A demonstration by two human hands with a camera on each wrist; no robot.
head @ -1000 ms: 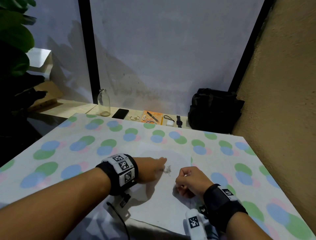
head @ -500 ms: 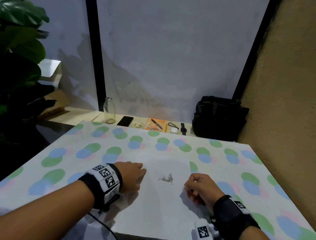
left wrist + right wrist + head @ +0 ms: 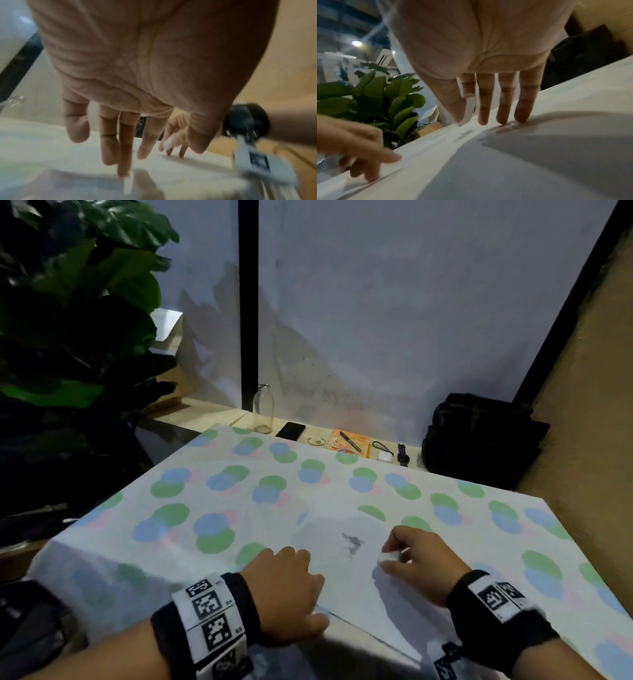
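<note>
Starting at the far left, a leafy plant [image 3: 78, 313] fills the ten o'clock corner of the head view, beside a table under a spotted cloth [image 3: 212, 494]. Beyond the table's far edge, at about eleven o'clock from the hands, a glass bottle [image 3: 263, 409] stands upright, with a dark phone [image 3: 290, 430] lying just at its three o'clock side. Nearer, the left hand [image 3: 287, 587] rests on the nine o'clock edge of a white sheet of paper [image 3: 349, 594]. It holds nothing, and its fingers [image 3: 125, 148] reach down fairly straight and close together, tips touching the sheet. The sheet lies on the cloth at the table's near edge, between the two hands. A small heap of grey crumbs [image 3: 352, 542] sits on it, at one o'clock from the left hand and apart from it. At three o'clock of the crumbs, the right hand [image 3: 419, 565] pinches a small white piece [image 3: 388, 557] between thumb and forefinger, while its other three fingers [image 3: 503, 105] stretch straight down, tips on the paper. A black bag [image 3: 479, 436] sits at one o'clock beyond the table, against the wall.
</note>
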